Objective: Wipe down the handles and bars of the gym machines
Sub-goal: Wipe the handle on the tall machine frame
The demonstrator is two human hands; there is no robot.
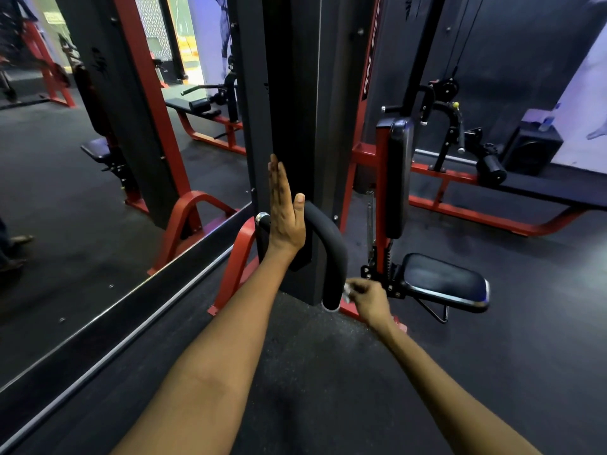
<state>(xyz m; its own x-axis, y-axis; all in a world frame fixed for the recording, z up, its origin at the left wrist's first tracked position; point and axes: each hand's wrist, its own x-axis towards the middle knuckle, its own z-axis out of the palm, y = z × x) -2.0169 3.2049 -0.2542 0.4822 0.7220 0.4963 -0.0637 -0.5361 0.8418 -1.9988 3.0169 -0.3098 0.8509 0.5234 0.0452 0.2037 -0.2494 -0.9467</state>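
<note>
Wiping goes best if our flat, open left hand [285,214] steadies the handle [330,254] while our right hand [367,297], pinching the wipe [347,291], rubs its lower end.

Dim indoor scene, dark floor and black machine column [289,93] swallow detail. Brightest spot is a yellow-white lit opening [190,37] far left, slightly blown out. Cool blue-violet light on the far right wall [584,103] and a matching sheen on the seat pad [443,280]. Soft highlights on both forearms, no hard shadows. Strong wide-angle distortion: uprights bow and lean toward the edges. Far left corner is smeared and blurry. Right hand [368,297] slightly motion-blurred; left hand [284,211] reasonably sharp. Overall soft, compressed, noisy in the dark areas.
</note>
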